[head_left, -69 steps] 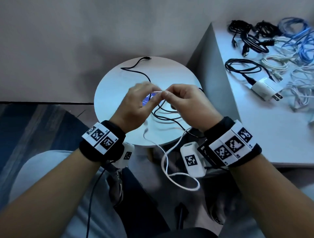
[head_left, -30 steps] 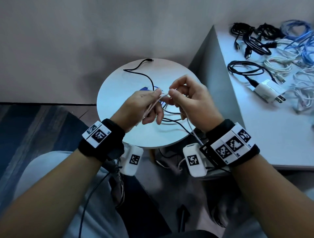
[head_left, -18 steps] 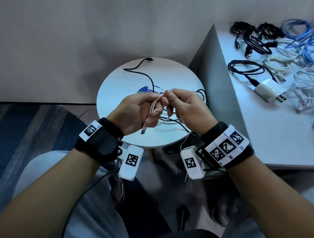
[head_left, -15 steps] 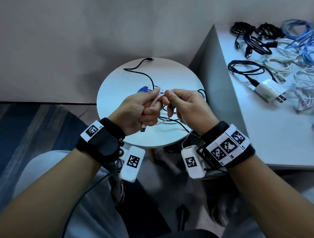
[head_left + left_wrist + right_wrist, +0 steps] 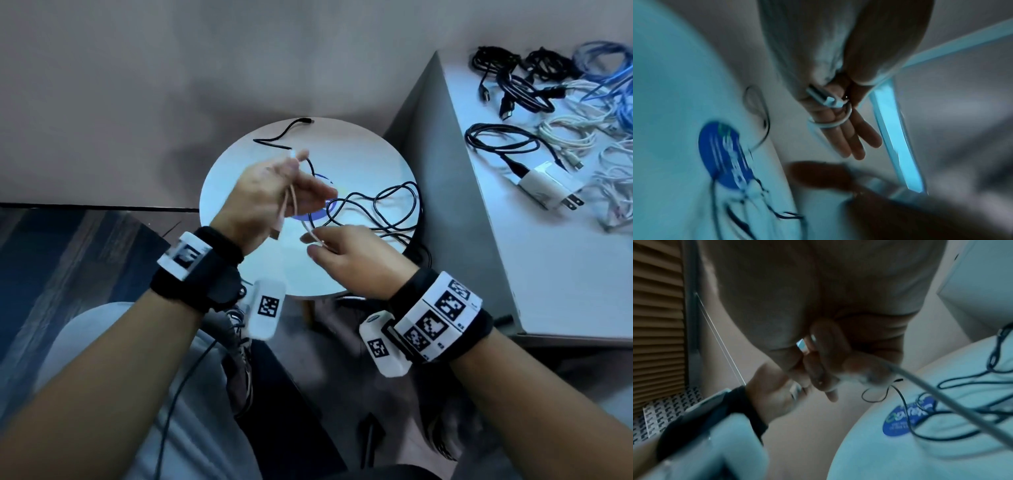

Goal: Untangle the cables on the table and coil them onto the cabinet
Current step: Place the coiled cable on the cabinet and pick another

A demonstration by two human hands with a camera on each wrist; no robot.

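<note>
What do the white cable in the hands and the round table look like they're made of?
White cable: looks like a smooth rubbery or plastic sheath, since it bends into soft loops across the left hand; its plug tip shines like metal. Round table: a smooth, pale, faintly glossy top, perhaps laminate or painted wood; unclear which.

Grey wall [image 5: 171, 85] behind, dark striped wood floor [image 5: 61, 274] at left, dim light.

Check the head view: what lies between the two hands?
A short span of the white cable runs from the left hand to the right hand, above the round table.
</note>
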